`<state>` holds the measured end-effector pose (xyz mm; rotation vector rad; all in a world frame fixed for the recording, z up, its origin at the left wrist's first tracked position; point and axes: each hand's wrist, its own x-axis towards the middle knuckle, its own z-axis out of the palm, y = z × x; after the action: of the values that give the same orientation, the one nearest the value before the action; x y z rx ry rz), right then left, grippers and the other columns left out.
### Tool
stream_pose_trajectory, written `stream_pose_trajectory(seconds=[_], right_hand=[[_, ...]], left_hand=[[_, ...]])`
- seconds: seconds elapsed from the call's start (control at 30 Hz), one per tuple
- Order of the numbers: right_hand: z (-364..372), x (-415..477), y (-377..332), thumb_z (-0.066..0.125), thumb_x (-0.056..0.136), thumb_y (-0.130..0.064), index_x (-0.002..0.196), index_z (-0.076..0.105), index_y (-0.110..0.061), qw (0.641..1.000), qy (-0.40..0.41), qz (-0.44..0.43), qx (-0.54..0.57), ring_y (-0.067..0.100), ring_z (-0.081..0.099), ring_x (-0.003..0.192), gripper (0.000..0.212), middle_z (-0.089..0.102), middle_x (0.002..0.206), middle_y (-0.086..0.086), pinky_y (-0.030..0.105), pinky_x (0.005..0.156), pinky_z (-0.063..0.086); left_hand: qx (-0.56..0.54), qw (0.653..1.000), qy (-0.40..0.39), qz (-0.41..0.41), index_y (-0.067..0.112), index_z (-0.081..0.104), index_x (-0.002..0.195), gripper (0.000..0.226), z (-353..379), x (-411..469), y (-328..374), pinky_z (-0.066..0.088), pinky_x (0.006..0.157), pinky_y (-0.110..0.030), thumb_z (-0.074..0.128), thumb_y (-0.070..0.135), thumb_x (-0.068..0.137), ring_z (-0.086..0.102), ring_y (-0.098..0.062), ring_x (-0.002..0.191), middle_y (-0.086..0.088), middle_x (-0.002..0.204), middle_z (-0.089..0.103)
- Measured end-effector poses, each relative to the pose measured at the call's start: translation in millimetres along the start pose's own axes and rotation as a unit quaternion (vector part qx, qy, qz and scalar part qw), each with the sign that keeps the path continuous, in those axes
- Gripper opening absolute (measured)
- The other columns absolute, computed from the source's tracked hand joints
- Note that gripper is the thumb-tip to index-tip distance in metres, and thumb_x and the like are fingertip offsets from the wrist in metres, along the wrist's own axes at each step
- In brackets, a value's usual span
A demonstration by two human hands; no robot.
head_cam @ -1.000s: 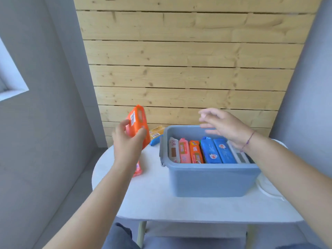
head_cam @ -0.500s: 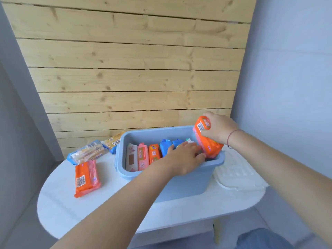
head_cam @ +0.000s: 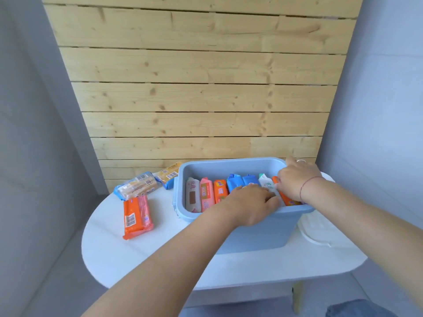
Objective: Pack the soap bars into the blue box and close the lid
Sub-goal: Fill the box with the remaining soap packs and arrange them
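The blue box (head_cam: pixel 258 232) stands open on the white table (head_cam: pixel 160 259), with several wrapped soap bars upright in a row inside. My right hand (head_cam: pixel 297 179) grips an orange soap bar (head_cam: pixel 286 197) pushed down at the box's right end. My left hand (head_cam: pixel 249 204) lies over the front rim, fingers pressed against the white-and-green bar (head_cam: pixel 266 184) beside it. Left of the box lie an orange bar (head_cam: pixel 137 216), a blue-wrapped bar (head_cam: pixel 136 186) and a yellow-and-blue bar (head_cam: pixel 168 175). The white lid (head_cam: pixel 320 229) rests flat, right of the box.
A wooden plank wall (head_cam: pixel 194 88) rises right behind the table. Grey walls close in on both sides. The table's rounded front edge is near me, and a table leg (head_cam: pixel 297 296) shows below at the right.
The orange bar went from my left hand to my right, then down into the box's right end. My left hand stays on the packed bars.
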<state>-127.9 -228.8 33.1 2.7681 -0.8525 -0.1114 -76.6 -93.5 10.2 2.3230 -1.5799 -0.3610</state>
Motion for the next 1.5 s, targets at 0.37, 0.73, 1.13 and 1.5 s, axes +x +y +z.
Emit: stream_pose_trajectory(seconds=[0.37, 0.73, 1.13, 1.5], right_hand=[[-16.6, -6.2, -96.1, 0.048, 0.09, -0.038, 0.128, 0.053, -0.024, 0.978, 0.026, -0.117, 0.173, 0.028, 0.043, 0.124, 0.04, 0.046, 0.129, 0.006, 0.039, 0.101, 0.041], [-12.9, -8.2, -107.9, 0.046, 0.092, -0.035, 0.134, 0.048, -0.025, 0.976, -0.033, -0.137, 0.167, 0.026, 0.037, 0.13, 0.043, 0.044, 0.136, 0.005, 0.041, 0.105, 0.038], [-45.6, -1.0, -91.7, 0.062, 0.086, -0.018, 0.142, 0.034, -0.029, 0.803, 0.06, -0.167, 0.569, 0.011, 0.052, 0.114, 0.064, 0.044, 0.133, -0.001, 0.019, 0.087, 0.045], [-36.2, -5.7, -7.3, 0.073, 0.071, -0.043, 0.084, 0.059, -0.029, 0.939, 0.14, -0.146, 0.277, 0.021, 0.06, 0.076, 0.023, 0.064, 0.076, -0.006, 0.036, 0.067, 0.048]], left_hand=[[-0.144, 0.758, 0.484, -0.413, 0.014, 0.051, 0.116, 0.034, -21.8, -90.0, -167.9, 0.038, 0.091, -0.04, 0.047, 0.016, 0.082, 0.047, -0.029, 0.112, -0.007, 0.123, 0.05], [-0.14, 0.754, 0.294, -0.57, 0.008, 0.041, 0.118, 0.058, 38.9, -93.8, -218.4, 0.04, 0.09, -0.041, 0.061, 0.039, 0.073, 0.041, -0.032, 0.12, -0.014, 0.12, 0.048], [-0.484, 0.781, 0.372, -0.131, 0.034, 0.056, 0.123, 0.042, -55.2, -87.7, -120.9, 0.047, 0.066, -0.015, 0.06, 0.034, 0.082, 0.065, -0.004, 0.086, 0.007, 0.103, 0.068], [-0.381, 0.891, 0.214, -0.118, 0.031, 0.066, 0.09, 0.03, -61.1, -22.9, -71.4, 0.042, 0.081, -0.028, 0.04, 0.047, 0.093, 0.057, -0.008, 0.09, 0.009, 0.09, 0.064]])
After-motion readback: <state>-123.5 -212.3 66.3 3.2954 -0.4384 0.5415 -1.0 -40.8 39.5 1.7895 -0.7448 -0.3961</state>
